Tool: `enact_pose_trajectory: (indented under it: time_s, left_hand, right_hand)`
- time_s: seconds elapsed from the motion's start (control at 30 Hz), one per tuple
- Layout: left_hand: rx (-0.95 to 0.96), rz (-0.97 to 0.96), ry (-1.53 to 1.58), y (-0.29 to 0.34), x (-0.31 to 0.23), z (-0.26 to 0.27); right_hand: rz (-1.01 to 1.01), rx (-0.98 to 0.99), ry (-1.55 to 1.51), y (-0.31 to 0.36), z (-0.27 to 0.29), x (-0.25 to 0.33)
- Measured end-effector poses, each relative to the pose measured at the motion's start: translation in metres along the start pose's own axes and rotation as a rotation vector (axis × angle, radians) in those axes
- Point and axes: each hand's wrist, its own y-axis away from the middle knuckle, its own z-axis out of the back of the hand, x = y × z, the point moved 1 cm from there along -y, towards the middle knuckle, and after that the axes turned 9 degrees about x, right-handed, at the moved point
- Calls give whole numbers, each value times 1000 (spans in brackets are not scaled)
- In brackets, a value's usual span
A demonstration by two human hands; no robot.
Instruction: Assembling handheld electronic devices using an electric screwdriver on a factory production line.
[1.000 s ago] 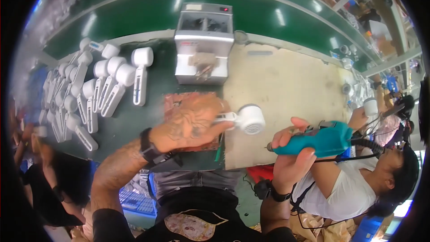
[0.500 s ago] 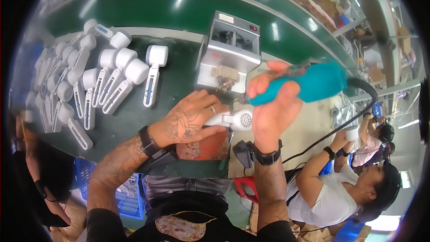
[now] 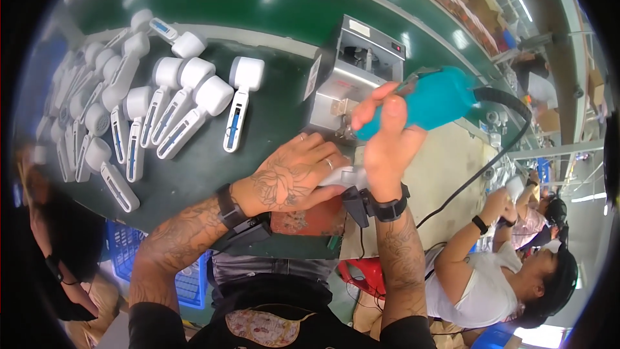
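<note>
My left hand (image 3: 294, 171) is closed on a white plastic housing (image 3: 341, 176), pressing it down over a reddish-brown mat (image 3: 309, 218). Most of the housing's vented round head is hidden behind my right wrist. In my right hand (image 3: 389, 152) is a teal electric screwdriver (image 3: 429, 105), gripped with the fingers wrapped round its body. Its bit end points left, close to the front of a silver screw feeder (image 3: 352, 83); whether it touches a screw there is too blurred to tell.
Several white housings with round heads and slotted handles (image 3: 248, 75) lie across the green bench's left side (image 3: 194, 184). A black cable (image 3: 475, 184) loops from the screwdriver. A person in a white shirt (image 3: 475, 284) works at the right. Below the bench is a blue crate (image 3: 126, 252).
The screwdriver has moved off the white housing to the screw feeder's front. My left hand keeps its hold on the housing. The whole view has shifted slightly.
</note>
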Motion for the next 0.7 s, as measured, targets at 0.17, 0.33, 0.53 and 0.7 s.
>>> enact_pose_trajectory:
  time_s: [0.17, 0.33, 0.53, 0.7]
  left_hand:
    - [11, 42, -16, 0, -1, 0]
    - [-17, 10, 1, -2, -3, 1]
    - [3, 13, 19, -2, -3, 1]
    - [1, 13, 7, -4, -4, -1]
  right_hand:
    - [23, -62, -9, 31, 16, 17]
    - [-8, -56, 0, 44, 26, 17]
    - [-25, -34, -6, 49, 26, 11]
    - [-43, -13, -25, 51, 28, 5]
